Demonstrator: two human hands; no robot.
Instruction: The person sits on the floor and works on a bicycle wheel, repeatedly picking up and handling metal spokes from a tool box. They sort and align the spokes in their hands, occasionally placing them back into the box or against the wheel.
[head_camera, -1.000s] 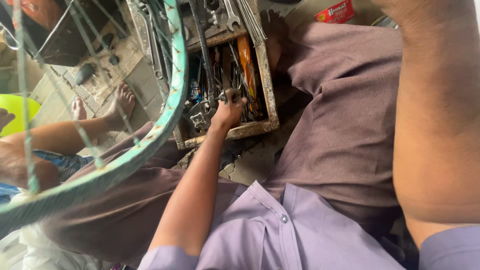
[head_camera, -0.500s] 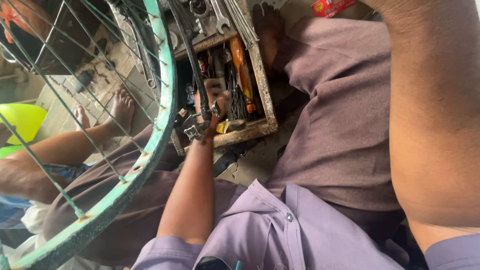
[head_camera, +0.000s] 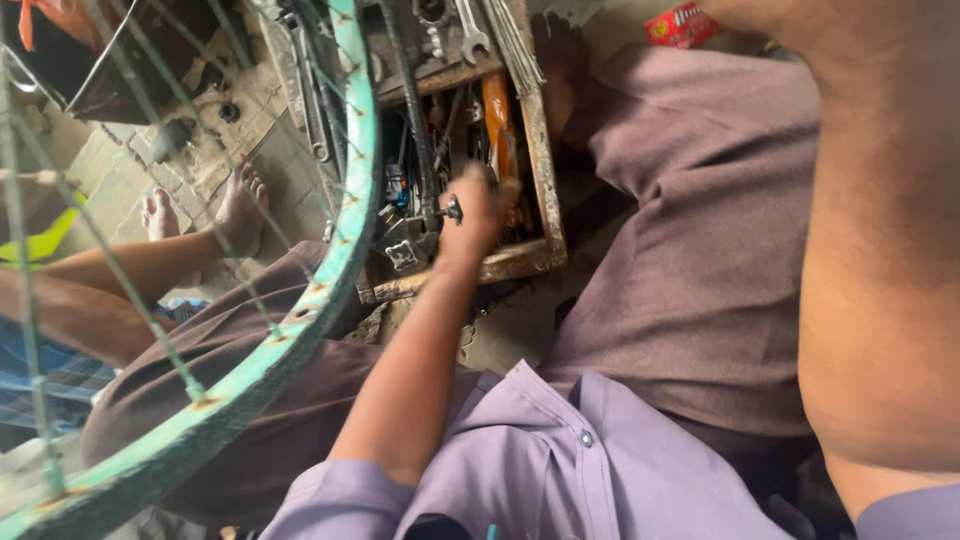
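My left hand reaches down into a wooden tool box on the ground between my knees. Its fingers are closed around a small metal tool whose end sticks out to the left. The box is packed with spanners, an orange-handled tool and other metal parts. My right forearm fills the right side and runs up to the top edge; the right hand itself is out of view. A green bicycle wheel rim with spokes curves across the left, close to the camera.
Another person's bare feet and leg rest on the tiled floor at left, behind the spokes. A red packet lies at the top right. My brown-trousered legs flank the box. A yellow-green object sits at far left.
My left hand has shifted a little inside the box and now has its fingers closed on the small metal tool. The view has tilted, so the wheel rim sits more upright.
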